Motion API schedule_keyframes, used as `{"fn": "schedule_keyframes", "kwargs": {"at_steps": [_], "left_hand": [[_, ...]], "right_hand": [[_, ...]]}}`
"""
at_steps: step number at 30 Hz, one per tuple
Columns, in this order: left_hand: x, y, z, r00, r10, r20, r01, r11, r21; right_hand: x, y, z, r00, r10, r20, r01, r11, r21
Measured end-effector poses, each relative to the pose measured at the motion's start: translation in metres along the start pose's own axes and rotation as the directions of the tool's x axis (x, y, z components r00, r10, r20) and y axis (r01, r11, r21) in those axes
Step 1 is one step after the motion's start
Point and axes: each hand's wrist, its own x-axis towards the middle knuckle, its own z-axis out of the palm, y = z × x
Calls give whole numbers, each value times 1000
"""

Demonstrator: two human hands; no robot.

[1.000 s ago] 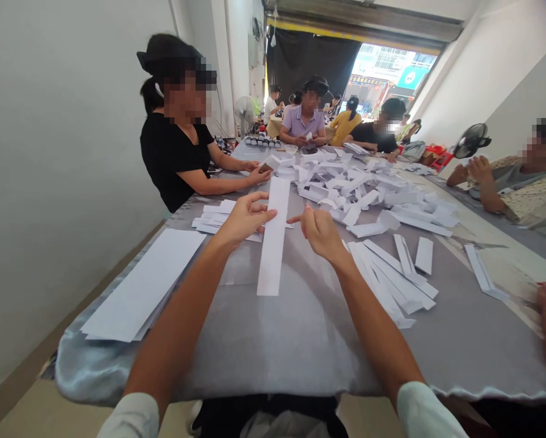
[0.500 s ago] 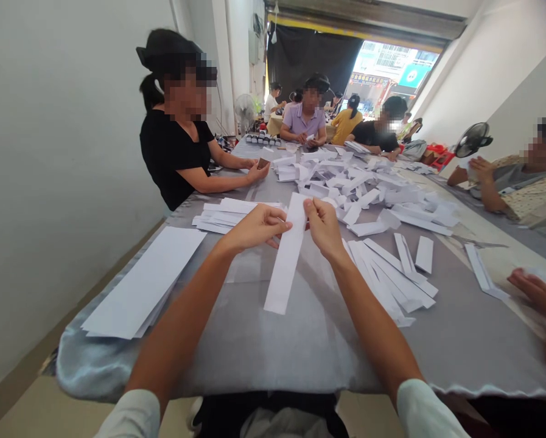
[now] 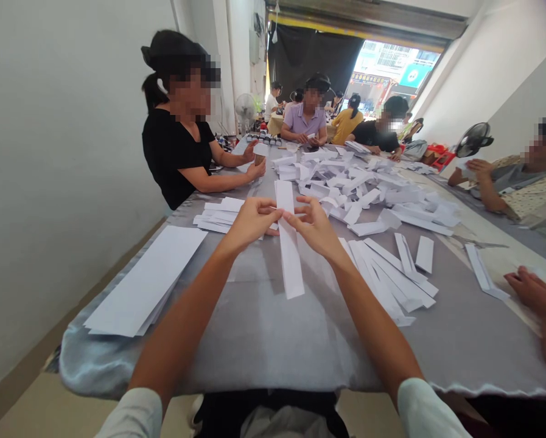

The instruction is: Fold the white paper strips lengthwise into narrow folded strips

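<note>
Between my hands, above the table, is a long narrow folded strip of white paper [image 3: 291, 261], its lower end tilted toward me. My left hand [image 3: 255, 222] grips its left edge, thumb on the front. My right hand [image 3: 310, 225] presses its thumb on the strip's face, close to the left thumb, with the other fingers curved behind the right edge. Left of my left hand lies a stack of narrow white strips [image 3: 218, 214]. Larger flat white sheets [image 3: 149, 280] are piled nearer the table's left edge. Right of my right forearm, folded strips [image 3: 386, 274] lie fanned out.
A large heap of folded white papers [image 3: 346, 182] covers the middle of the grey cloth-covered table [image 3: 273, 353]. A person in black [image 3: 176, 146] sits at the left, holding a small card. A co-worker's hand [image 3: 532, 292] rests at the right edge. Other people sit farther back.
The strip has turned, its lower end swinging right. My right hand has shifted left and down from the upper edge to the strip's middle. The person at the left has raised a hand with white paper.
</note>
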Motion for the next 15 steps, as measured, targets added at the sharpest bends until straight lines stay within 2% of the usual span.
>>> {"fn": "schedule_keyframes", "kwargs": {"at_steps": [4, 10, 15], "left_hand": [[2, -1, 0, 999, -22, -25, 20, 997, -78], [1, 4, -8, 998, -41, 38, 44, 995, -85], [4, 5, -16, 997, -36, 69, 36, 999, -3]], "right_hand": [[-7, -1, 9, 995, 29, 93, -26, 999, -34], [-7, -11, 7, 958, 92, 272, -133, 981, 138], [-6, -16, 3, 934, 149, 325, -232, 945, 232]]}}
